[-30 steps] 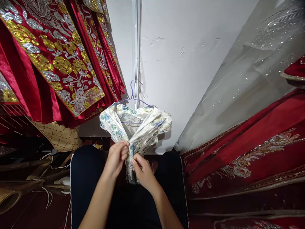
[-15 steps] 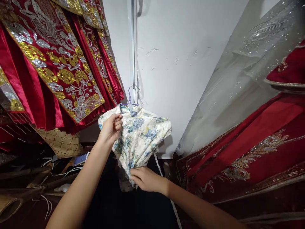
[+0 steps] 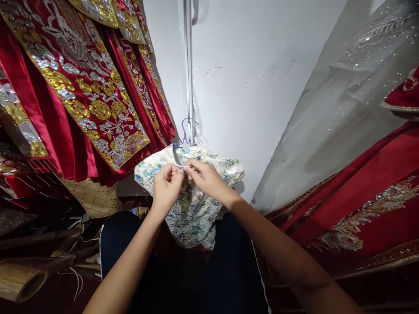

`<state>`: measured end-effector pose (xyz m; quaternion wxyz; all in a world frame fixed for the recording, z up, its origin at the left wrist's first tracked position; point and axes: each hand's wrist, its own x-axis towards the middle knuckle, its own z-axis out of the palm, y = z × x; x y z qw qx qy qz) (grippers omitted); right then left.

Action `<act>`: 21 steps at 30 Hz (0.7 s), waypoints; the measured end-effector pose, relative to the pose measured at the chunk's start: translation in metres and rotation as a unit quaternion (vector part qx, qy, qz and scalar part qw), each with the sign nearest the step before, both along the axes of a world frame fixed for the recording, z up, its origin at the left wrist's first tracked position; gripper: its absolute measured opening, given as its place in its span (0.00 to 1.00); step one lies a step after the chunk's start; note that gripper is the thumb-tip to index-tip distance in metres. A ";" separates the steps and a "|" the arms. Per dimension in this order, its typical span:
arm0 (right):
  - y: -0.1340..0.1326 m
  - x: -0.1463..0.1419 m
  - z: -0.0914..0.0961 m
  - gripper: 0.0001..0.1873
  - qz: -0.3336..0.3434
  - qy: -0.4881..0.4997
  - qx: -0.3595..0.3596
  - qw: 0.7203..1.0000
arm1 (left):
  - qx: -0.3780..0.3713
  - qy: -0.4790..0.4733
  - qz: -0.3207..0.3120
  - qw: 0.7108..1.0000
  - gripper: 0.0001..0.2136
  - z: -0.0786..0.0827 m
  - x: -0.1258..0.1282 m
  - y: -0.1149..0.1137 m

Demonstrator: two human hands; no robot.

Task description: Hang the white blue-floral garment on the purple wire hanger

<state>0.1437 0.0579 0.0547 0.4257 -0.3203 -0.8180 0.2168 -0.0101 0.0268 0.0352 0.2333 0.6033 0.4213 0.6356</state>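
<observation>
A white short-sleeved shirt with a blue, green and yellow floral print hangs on a thin purple hanger against the wall. Just below its neckline, my left hand pinches the left front edge. My right hand pinches the opposite edge, and the fingertips of both hands meet at the collar's lower point. Whatever small fastening may lie between the fingertips is hidden. Below the hands the shirt drops between my knees.
Red garments with gold and silver embroidery hang at left. A sparkling whitish tulle gown and a red beaded garment hang at right. A metal pole runs up the white wall. Bamboo pieces and white cords lie lower left.
My right hand has let go of the gathered lower front and risen to the neckline beside my left hand. The shirt now hangs down, and my left hand has shifted slightly right.
</observation>
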 end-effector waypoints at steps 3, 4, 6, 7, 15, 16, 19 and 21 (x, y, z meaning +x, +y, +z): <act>0.001 -0.013 -0.008 0.10 -0.027 0.003 0.016 1.000 | 0.005 -0.003 0.022 1.000 0.10 -0.011 -0.005 0.007; 0.002 -0.017 -0.010 0.10 -0.036 0.010 0.020 0.999 | 0.004 -0.010 0.023 1.000 0.10 -0.016 -0.006 0.011; 0.003 -0.021 -0.007 0.09 -0.045 0.024 0.024 0.998 | -0.009 -0.021 0.022 1.000 0.09 -0.027 -0.007 0.020; 0.006 -0.021 -0.002 0.09 -0.044 0.036 0.022 0.998 | -0.023 -0.016 0.016 0.999 0.09 -0.034 -0.007 0.024; 0.019 0.066 0.034 0.11 -0.046 0.307 -0.014 0.950 | -0.117 0.267 -0.041 0.956 0.10 -0.081 -0.023 0.012; 0.016 0.084 0.029 0.12 -0.031 0.325 -0.033 0.945 | -0.082 0.266 -0.014 0.960 0.08 -0.074 -0.024 0.011; 0.003 0.126 0.006 0.14 0.029 0.355 -0.141 0.924 | 0.027 0.234 0.124 0.964 0.10 -0.040 -0.025 0.031; -0.003 0.144 -0.013 0.17 0.059 0.367 -0.207 0.905 | 0.035 0.236 0.202 0.950 0.22 -0.020 -0.027 0.061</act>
